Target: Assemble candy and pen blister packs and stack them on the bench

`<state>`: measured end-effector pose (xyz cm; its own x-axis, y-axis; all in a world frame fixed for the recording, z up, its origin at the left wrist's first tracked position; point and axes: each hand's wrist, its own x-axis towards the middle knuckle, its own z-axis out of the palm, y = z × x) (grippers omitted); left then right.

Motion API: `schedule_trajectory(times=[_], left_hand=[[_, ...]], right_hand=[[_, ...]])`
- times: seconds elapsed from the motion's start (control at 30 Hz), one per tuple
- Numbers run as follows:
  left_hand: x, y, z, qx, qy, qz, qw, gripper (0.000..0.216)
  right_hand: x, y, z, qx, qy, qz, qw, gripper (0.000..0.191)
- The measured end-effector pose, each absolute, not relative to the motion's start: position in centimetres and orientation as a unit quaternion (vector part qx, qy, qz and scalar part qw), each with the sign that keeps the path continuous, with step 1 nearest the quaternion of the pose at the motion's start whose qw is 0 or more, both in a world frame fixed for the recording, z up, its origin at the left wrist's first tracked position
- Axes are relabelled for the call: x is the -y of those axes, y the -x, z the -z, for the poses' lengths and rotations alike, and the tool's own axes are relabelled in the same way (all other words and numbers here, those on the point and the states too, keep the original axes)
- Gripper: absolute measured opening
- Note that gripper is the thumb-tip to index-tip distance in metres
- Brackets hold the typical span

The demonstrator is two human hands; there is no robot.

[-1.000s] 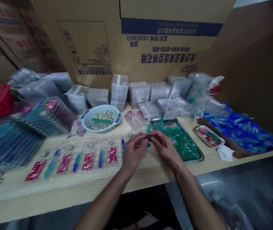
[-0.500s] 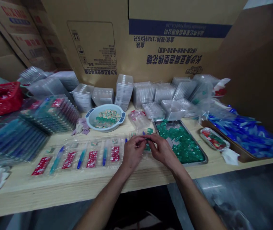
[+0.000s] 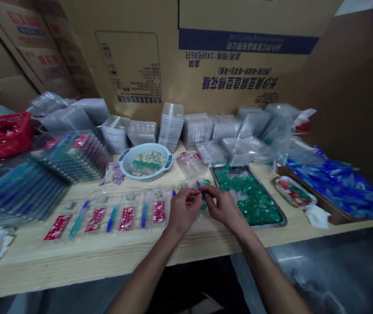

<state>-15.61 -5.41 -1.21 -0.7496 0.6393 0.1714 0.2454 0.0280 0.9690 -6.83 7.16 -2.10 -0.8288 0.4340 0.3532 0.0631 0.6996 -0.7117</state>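
Note:
Both my hands are low at the middle of the wooden table, close together. My left hand (image 3: pixel 183 210) and my right hand (image 3: pixel 224 207) pinch a small blue-and-green plastic piece (image 3: pixel 200 190) between their fingers, and its exact shape is hidden by them. Just right of my right hand lies a metal tray (image 3: pixel 232 166) heaped with green plastic pieces (image 3: pixel 250 196). Left of my left hand, a row of clear plastic sleeves (image 3: pixel 127 213) holds red cards and blue and teal sticks. Several loose green pieces (image 3: pixel 206 182) lie by my fingers.
A pale blue handled bowl (image 3: pixel 145 145) holds mixed pieces behind my hands. Stacks of clear plastic trays (image 3: pixel 171 126) line the back against cardboard boxes (image 3: pixel 238 65). Blue pieces fill a brown tray (image 3: pixel 337 185) at right; a red basket (image 3: pixel 3 137) stands at left.
My hands have drawn slightly apart and lowered a little, still pinching the piece. The whole view has shifted slightly as my head moved.

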Motion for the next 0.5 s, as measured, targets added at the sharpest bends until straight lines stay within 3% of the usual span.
schedule_trajectory(times=[0.13, 0.3, 0.5], left_hand=[[5.4, 16.0, 2.0, -0.732, -0.303, -0.594, 0.14, 0.008], [5.6, 16.6, 2.1, -0.704, -0.283, -0.638, 0.134, 0.01], [5.6, 16.3, 1.8, -0.68, -0.283, -0.66, 0.15, 0.012]], right_hand=[[-6.2, 6.9, 1.5, 0.891, 0.129, -0.331, 0.283, 0.032], [-7.1, 6.8, 1.5, 0.853, 0.113, -0.448, 0.241, 0.032], [-7.9, 7.2, 1.9, 0.826, 0.12, -0.5, 0.231, 0.022]])
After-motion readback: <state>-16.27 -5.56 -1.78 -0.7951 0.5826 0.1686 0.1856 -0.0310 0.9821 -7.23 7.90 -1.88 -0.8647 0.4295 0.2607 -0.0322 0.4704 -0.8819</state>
